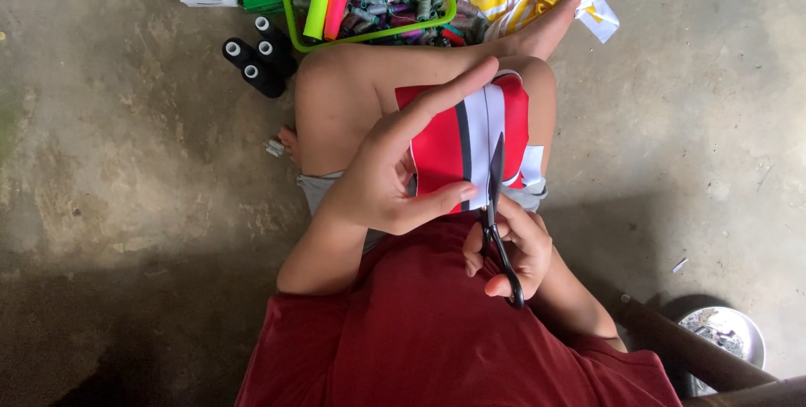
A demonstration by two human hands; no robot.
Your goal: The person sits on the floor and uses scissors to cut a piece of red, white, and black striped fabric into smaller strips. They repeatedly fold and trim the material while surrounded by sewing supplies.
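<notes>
Two hands work over the lap: left hand [382, 176] pinching the red striped fabric [464, 143] at its nine o'clock edge, right hand [514, 247] closed around black scissors [495, 206], best kept tracking the white stripe, cloth taut.

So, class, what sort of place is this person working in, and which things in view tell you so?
Probably an informal home sewing spot on a bare concrete floor. A green basket full of coloured thread spools, black spools beside it, and scissors in the right hand cutting red fabric suggest it.
</notes>
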